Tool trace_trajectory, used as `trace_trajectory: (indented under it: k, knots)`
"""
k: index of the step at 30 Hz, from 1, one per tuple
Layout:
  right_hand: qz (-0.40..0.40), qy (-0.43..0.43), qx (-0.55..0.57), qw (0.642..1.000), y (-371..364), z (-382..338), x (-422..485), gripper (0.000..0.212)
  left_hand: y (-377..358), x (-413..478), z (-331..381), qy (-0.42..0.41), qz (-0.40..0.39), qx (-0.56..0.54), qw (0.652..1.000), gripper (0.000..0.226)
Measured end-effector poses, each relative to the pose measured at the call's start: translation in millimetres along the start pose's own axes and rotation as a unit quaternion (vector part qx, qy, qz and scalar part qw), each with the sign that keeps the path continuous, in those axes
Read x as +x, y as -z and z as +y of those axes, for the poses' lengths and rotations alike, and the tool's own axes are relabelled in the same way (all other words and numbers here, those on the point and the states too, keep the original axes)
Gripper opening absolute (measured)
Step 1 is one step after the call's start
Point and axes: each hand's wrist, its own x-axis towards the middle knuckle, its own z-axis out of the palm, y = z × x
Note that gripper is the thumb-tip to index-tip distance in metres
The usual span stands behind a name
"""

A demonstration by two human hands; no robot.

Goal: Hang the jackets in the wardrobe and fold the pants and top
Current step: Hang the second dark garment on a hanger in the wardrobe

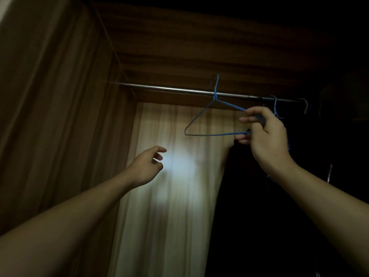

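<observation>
Gripped blue wire hanger at its right corner with right hand, fingers curled round upper arm and bottom bar. Positioned at 1 o'clock of frame centre, hook standing above steel rail; contact with rail not determinable. Held left hand at 8 o'clock of hanger, fingers loosely parted, grasping nothing. Hung at 4 o'clock, below rail: dark zipped jacket, second blue hanger above it, just beside right hand.
</observation>
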Motion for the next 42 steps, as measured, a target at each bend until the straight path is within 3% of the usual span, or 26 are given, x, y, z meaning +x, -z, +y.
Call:
trace_trajectory:
  k: [5, 8, 10, 13, 16, 19, 22, 25, 26, 28, 30, 31, 33, 35, 39, 42]
  knots:
    - [-0.020, -0.099, 0.074, 0.992, 21.2, 18.5, -39.4, 0.049, -27.1, -3.6, -2.4, -0.009, 0.042, -0.009, 0.999, 0.047]
    - [-0.063, -0.196, 0.091, 0.974, 29.2, 53.3, -87.1, 0.047, -57.5, -27.7, -17.7, 0.055, -0.035, -0.039, 0.997, 0.058]
    - [-0.085, -0.285, 0.085, 0.951, 30.7, 84.3, -124.6, 0.041, -82.4, -55.6, -35.9, 0.102, -0.127, -0.104, 0.981, 0.048]
    - [-0.105, -0.406, 0.053, 0.906, 32.9, 128.9, -177.3, 0.037, -113.3, -104.4, -60.4, 0.157, -0.202, -0.176, 0.951, 0.018]
    - [-0.126, -0.488, 0.040, 0.863, 36.7, 165.7, -221.8, 0.033, -132.4, -147.5, -79.4, 0.179, -0.242, -0.173, 0.938, 0.011]
    - [-0.148, -0.547, 0.048, 0.823, 36.5, 197.8, -258.5, 0.026, -142.8, -176.5, -94.3, 0.240, -0.287, -0.226, 0.900, 0.007]
    - [-0.240, -0.586, 0.067, 0.771, 35.4, 226.9, -295.0, 0.013, -142.3, -193.2, -105.6, 0.280, -0.278, -0.238, 0.887, 0.013]
    - [-0.352, -0.567, 0.034, 0.744, 38.3, 249.0, -332.5, 0.049, -134.7, -207.1, -120.7, 0.311, -0.269, -0.192, 0.891, 0.017]
    - [-0.396, -0.532, -0.024, 0.748, 39.2, 255.3, -344.4, 0.060, -132.5, -212.5, -126.5, 0.323, -0.268, -0.170, 0.892, 0.018]
    - [-0.476, -0.397, -0.248, 0.745, 42.0, 272.8, -365.5, 0.082, -130.6, -222.8, -135.0, 0.350, -0.263, -0.136, 0.889, 0.017]
    - [-0.487, -0.358, -0.329, 0.726, 40.0, 284.7, -379.3, 0.092, -132.3, -234.0, -140.4, 0.378, -0.263, -0.120, 0.880, 0.016]
    - [-0.487, -0.364, -0.335, 0.720, 38.1, 291.8, -385.1, 0.082, -134.3, -239.9, -141.2, 0.388, -0.266, -0.116, 0.874, 0.015]
    - [-0.497, -0.327, -0.362, 0.718, 30.8, 298.6, -387.9, 0.039, -140.4, -250.4, -140.1, 0.400, -0.284, -0.098, 0.866, 0.013]
    - [-0.466, -0.288, -0.387, 0.742, 22.7, 295.1, -381.4, 0.016, -149.3, -257.8, -138.5, 0.404, -0.300, -0.078, 0.861, 0.014]
    - [-0.385, -0.240, -0.334, 0.826, 5.8, 265.4, -346.4, 0.016, -175.8, -261.1, -135.8, 0.403, -0.280, -0.123, 0.862, 0.016]
    - [-0.405, -0.200, -0.225, 0.863, -10.4, 226.2, -331.2, 0.011, -206.1, -260.3, -123.6, 0.388, -0.257, -0.160, 0.871, 0.016]
